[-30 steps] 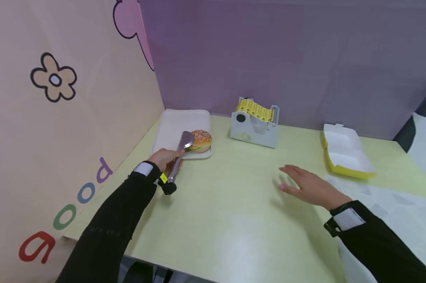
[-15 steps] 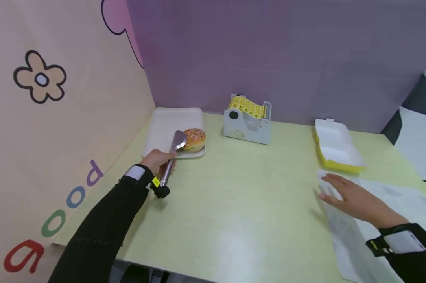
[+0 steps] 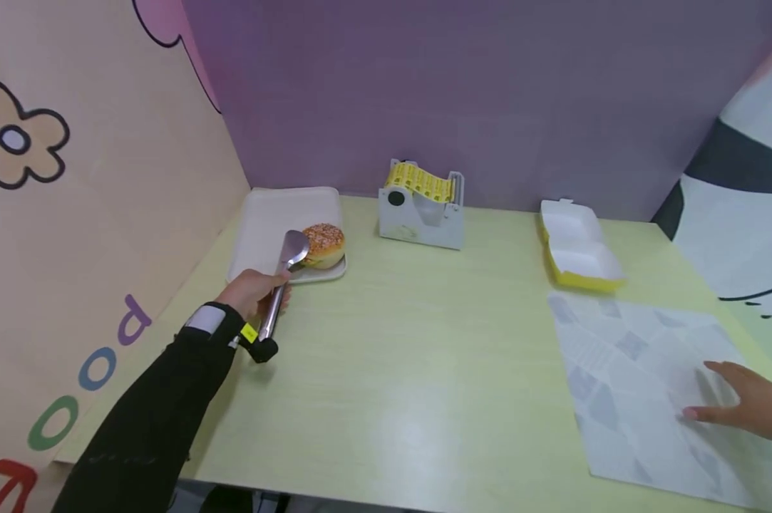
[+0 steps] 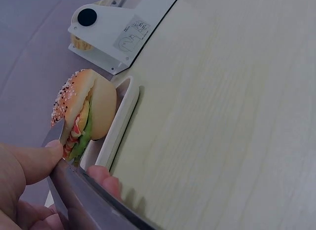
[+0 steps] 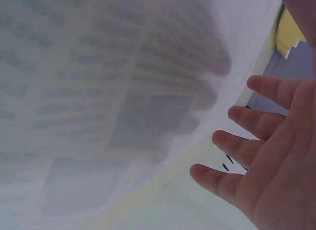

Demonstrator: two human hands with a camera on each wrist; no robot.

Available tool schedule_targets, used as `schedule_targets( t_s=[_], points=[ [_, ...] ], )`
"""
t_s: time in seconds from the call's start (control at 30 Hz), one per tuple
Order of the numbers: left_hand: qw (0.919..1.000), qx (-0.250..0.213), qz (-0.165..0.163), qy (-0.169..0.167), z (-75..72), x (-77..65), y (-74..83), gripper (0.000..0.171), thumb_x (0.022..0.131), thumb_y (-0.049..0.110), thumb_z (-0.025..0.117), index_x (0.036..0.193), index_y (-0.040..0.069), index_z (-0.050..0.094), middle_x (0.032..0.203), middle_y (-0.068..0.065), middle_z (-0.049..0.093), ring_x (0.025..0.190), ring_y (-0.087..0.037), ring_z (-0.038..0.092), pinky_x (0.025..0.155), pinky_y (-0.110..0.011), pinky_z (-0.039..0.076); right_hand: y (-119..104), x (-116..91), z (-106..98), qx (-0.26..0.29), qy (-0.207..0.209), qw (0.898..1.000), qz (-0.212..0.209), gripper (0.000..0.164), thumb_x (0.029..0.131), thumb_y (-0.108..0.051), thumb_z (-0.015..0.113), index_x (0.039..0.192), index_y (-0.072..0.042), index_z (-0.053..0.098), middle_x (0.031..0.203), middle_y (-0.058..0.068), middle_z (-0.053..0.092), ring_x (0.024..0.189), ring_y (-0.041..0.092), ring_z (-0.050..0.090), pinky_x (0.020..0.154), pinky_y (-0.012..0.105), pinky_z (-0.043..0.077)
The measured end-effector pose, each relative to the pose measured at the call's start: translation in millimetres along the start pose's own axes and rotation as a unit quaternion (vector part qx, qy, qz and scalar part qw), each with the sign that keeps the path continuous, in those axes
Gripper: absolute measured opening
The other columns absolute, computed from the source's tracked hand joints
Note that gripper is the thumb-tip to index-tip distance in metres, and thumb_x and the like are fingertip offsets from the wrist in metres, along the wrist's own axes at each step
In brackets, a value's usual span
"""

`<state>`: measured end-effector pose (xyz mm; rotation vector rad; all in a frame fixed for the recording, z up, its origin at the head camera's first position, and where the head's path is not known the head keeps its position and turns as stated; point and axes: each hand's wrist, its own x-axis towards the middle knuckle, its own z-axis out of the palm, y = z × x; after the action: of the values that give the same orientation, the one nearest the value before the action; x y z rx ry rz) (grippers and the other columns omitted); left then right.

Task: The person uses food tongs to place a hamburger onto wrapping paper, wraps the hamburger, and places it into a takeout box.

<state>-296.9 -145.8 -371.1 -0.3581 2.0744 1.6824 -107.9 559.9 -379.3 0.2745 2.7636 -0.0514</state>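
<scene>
In the head view my left hand (image 3: 247, 291) grips metal tongs (image 3: 273, 310), thumb on top and fingers curled beneath. The tips of the tongs reach the left side of a hamburger (image 3: 324, 241) with a seeded bun, at the right front of a white tray (image 3: 264, 214). Lettuce and filling show in the burger (image 4: 81, 116) in the left wrist view. My right hand (image 3: 754, 402) is spread over a sheet of printed wrapping paper (image 3: 623, 385) and holds nothing. Fingers (image 5: 232, 183) are extended in the right wrist view, their shadow on the paper.
A dispenser (image 3: 420, 221) with a yellow label roll stands against the purple back wall (image 3: 392, 85). Right of it lies an opened yellow takeout box (image 3: 581, 246) with a white inside, just behind the paper. A decorated wall (image 3: 135, 157) borders the table on the left.
The right hand has moved right, from over the bare table to over the paper. The head view has swung rightward. The left hand stays at the burger with the tongs.
</scene>
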Motion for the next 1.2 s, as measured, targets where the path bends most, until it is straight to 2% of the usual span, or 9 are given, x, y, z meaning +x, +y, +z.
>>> schedule_targets(
  t_s=[0.1,0.17,0.33,0.5,0.7,0.83,1.0,1.2],
  points=[
    [1.0,-0.002,0.001,0.004,-4.0,-1.5,-1.0,0.044,0.102,0.028,0.05,0.125,-0.009,0.05,0.081,-0.004,0.065,0.069,-0.012,0.062,0.07,-0.028,0.054,5,2,10,-0.006,0.003,1.0,-0.018,0.113,0.072,-0.064,0.073,0.121,0.03,0.033,0.118,0.051,0.03,0.11,0.064,0.031,0.093,0.07,0.032],
    [1.0,-0.002,0.0,0.004,-5.6,-2.6,-1.2,0.044,0.102,0.028,0.05,0.125,-0.009,0.05,0.082,-0.004,0.065,0.07,-0.012,0.062,0.07,-0.028,0.055,2,4,15,0.0,-0.005,1.0,-0.015,0.114,0.071,-0.066,0.072,0.12,0.03,0.034,0.118,0.051,0.03,0.11,0.064,0.032,0.092,0.07,0.034],
    [1.0,0.001,0.002,-0.004,-5.9,-5.5,0.4,0.042,0.103,0.027,0.048,0.124,-0.009,0.05,0.084,-0.006,0.063,0.071,-0.013,0.061,0.071,-0.029,0.054,-16,5,22,0.006,-0.016,1.0,-0.005,0.12,0.066,-0.071,0.071,0.123,0.028,0.034,0.12,0.051,0.025,0.111,0.064,0.029,0.09,0.071,0.035],
    [0.9999,0.004,0.006,-0.007,-4.4,-8.2,4.8,0.041,0.103,0.027,0.049,0.122,-0.009,0.05,0.085,-0.007,0.062,0.071,-0.013,0.06,0.071,-0.029,0.053,-38,1,22,-0.008,0.011,0.999,-0.034,0.119,0.063,-0.07,0.074,0.125,0.025,0.038,0.124,0.051,0.026,0.113,0.064,0.03,0.091,0.071,0.035],
    [0.9999,0.016,0.004,-0.003,-2.4,-12.1,7.3,0.043,0.103,0.029,0.048,0.123,-0.009,0.051,0.09,-0.008,0.061,0.074,-0.014,0.06,0.07,-0.027,0.05,-77,2,18,-0.003,0.016,0.997,-0.081,0.118,0.063,-0.071,0.074,0.132,0.019,0.04,0.131,0.048,0.028,0.117,0.062,0.031,0.092,0.071,0.035],
    [0.9997,0.012,0.018,-0.011,1.5,-13.9,7.1,0.044,0.103,0.027,0.049,0.124,-0.011,0.05,0.089,-0.008,0.062,0.072,-0.013,0.061,0.068,-0.026,0.051,-107,2,11,0.01,0.023,0.992,-0.123,0.114,0.065,-0.07,0.073,0.136,0.013,0.041,0.137,0.045,0.029,0.121,0.06,0.033,0.093,0.07,0.035],
    [0.9979,0.033,0.047,-0.029,9.2,-18.1,8.1,0.047,0.103,0.026,0.049,0.126,-0.014,0.05,0.093,-0.011,0.064,0.076,-0.015,0.062,0.069,-0.025,0.051,-146,1,6,0.029,0.036,0.982,-0.181,0.109,0.068,-0.07,0.071,0.139,0.007,0.042,0.142,0.039,0.031,0.126,0.055,0.034,0.095,0.068,0.036],
    [0.9938,0.063,0.078,-0.048,23.0,-23.4,13.2,0.048,0.102,0.026,0.05,0.126,-0.015,0.051,0.097,-0.014,0.063,0.079,-0.017,0.062,0.07,-0.026,0.05,-194,9,-3,0.032,0.059,0.965,-0.253,0.104,0.07,-0.067,0.072,0.14,0.004,0.044,0.145,0.034,0.034,0.129,0.051,0.036,0.1,0.064,0.035]
  ],
)
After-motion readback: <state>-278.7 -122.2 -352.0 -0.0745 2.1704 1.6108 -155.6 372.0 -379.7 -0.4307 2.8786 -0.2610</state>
